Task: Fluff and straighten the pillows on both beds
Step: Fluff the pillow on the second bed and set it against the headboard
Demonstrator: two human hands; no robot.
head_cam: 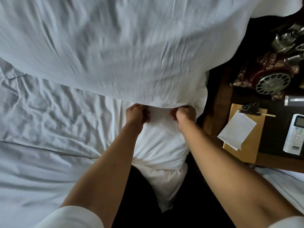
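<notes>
Rumpled white bed sheet (49, 116) fills left side. Large white pillow (123, 51) spans top of view, blurred, raised over bed. Left hand (137, 115) and right hand (184, 115) close together, both fists clenched on pillow's near edge. Dark wooden nightstand (213, 112) at right, close beside pillow corner: ornate rotary telephone (269, 76), clipboard (246, 134) with blank paper, white remote control (295, 134). No writing legible.
</notes>
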